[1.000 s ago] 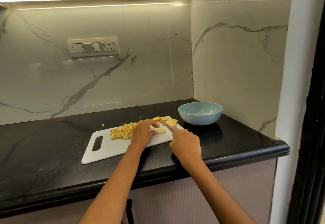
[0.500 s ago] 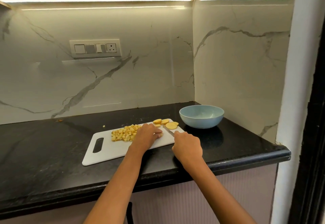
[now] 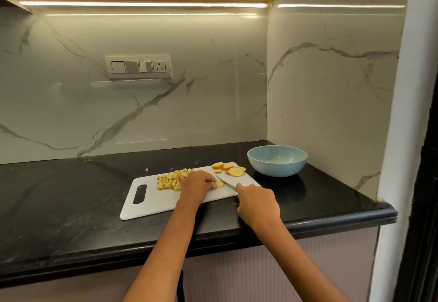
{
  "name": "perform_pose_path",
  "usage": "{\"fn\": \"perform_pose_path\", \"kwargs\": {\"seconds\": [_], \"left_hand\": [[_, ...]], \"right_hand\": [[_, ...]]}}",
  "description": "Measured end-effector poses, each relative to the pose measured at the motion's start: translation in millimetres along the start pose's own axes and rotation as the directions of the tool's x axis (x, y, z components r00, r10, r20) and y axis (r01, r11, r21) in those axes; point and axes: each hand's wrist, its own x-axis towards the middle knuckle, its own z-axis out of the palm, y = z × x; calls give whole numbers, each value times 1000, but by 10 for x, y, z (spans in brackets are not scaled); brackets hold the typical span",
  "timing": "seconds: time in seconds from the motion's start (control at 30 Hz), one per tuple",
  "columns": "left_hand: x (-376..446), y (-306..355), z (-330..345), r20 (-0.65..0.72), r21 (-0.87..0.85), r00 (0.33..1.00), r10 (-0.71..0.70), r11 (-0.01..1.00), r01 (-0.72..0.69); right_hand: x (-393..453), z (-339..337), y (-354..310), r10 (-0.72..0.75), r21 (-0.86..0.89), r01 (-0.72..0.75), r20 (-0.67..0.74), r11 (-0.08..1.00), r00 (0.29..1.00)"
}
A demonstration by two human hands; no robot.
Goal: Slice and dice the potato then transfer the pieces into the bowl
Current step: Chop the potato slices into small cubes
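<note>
Your left hand (image 3: pixel 195 184) sits on the white cutting board (image 3: pixel 151 203), and its curled fingers press down on a potato slice (image 3: pixel 219 184) right at the fingertips. Your right hand (image 3: pixel 258 204) has its grip wrapped tight around a knife (image 3: pixel 226 184). The blade points up and to the left across the board, and its tip reaches the slice you hold down.

A pile of small potato cubes (image 3: pixel 169 180) lies on the board just to the left of your left hand, partly tucked behind it. A few round slices (image 3: pixel 231 169) wait at the far right corner of the board, near the bowl. One tiny bit of potato (image 3: pixel 147 169) lies off the board on the black tabletop (image 3: pixel 59 206).

The blue bowl (image 3: pixel 277 160) stands on the tabletop just to the right of the board, in the corner by the marble wall. No potato shows inside it.
</note>
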Motion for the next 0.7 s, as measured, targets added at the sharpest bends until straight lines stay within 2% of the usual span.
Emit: {"fn": "perform_pose_path", "kwargs": {"seconds": [0.27,0.7], "left_hand": [[-36,36,9,-24,-76,1000,-17,997,15],[1,29,46,-48,-59,998,-32,998,29]], "right_hand": [[-59,18,-119,91,120,-90,-4,989,996],[-69,-60,-164,64,95,-68,40,993,997]]}}
